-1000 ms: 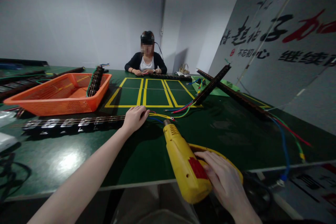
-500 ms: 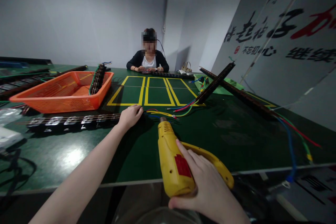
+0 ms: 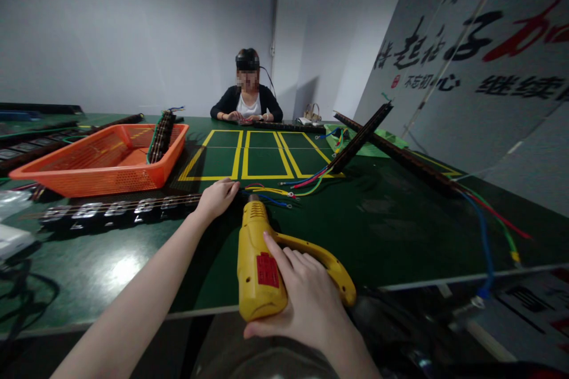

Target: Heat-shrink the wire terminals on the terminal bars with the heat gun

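Observation:
My right hand [image 3: 306,296] is closed around the body of a yellow heat gun [image 3: 260,269], which points away from me. Its metal nozzle is close to red, yellow and blue wires [image 3: 269,192] with ring terminals. These wires come out beside my left hand [image 3: 219,198], which is closed over the right end of a long dark strip [image 3: 120,211] with shiny segments. The part of the strip under my left fingers is hidden. The strip lies on the green table [image 3: 368,249], in front of an orange basket [image 3: 133,180].
Across the table sits a person [image 3: 246,100] with both hands on the tabletop. Two long dark bars [image 3: 364,136] cross at the right, over a green basket [image 3: 382,147]. Loose wires [image 3: 486,237] hang near the right edge. More strips [image 3: 35,145] lie at the left.
The heat gun in my right hand has moved left, its nozzle now nearer my left hand and the wires. My left hand keeps its place on the strip.

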A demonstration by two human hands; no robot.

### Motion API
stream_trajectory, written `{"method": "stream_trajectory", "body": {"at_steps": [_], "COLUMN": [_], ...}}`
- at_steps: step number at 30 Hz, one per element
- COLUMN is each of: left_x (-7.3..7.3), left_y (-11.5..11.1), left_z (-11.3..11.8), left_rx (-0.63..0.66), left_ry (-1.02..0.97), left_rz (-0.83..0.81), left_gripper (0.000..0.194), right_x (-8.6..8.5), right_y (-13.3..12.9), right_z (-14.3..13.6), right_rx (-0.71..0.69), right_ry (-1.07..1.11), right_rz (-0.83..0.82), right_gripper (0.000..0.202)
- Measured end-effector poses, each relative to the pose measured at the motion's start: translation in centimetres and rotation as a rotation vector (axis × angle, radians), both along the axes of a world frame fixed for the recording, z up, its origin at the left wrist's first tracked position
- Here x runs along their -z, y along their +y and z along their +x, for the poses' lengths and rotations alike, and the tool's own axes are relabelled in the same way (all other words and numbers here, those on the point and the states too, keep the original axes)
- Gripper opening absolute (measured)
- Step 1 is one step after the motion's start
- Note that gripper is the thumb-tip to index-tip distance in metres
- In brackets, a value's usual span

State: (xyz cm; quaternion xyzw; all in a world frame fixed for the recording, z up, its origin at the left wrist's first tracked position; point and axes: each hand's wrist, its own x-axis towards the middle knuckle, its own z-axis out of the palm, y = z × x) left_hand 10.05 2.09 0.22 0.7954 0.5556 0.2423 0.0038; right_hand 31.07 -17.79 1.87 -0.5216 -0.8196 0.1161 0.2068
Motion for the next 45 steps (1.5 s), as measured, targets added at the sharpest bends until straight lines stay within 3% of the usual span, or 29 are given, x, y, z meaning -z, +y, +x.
{"method": "stream_trajectory", "body": {"at_steps": [12, 23, 30, 45], "left_x": [0.1, -0.3, -0.4, 0.2], "left_y": [-0.1, -0.4, -0.4, -0.2], "left_z": [-0.2, 0.1, 0.5, 0.6], "left_rx": [0.026, 0.003, -0.036, -0.07], "left_ry": [0.025, 0.048, 0.066, 0.051], "left_rz": [-0.002, -0.014, 0.001, 0.03], "left_gripper": [0.047, 0.046, 0.046, 0.046], "right_x": [-0.5, -1.4, -0.9, -0.8], "right_y": [-0.7, -3.5, -3.2, -0.7], "right_z": [1.6, 3.9, 2.9, -0.4], "right_rx": [0.071, 0.316, 0.27, 0.07], "right_ry": [-0.022, 0.023, -0.059, -0.022], "right_rz": [-0.084, -0.134, -0.231, -0.119], "right_gripper": [0.127, 0.123, 0.124, 0.126]}}
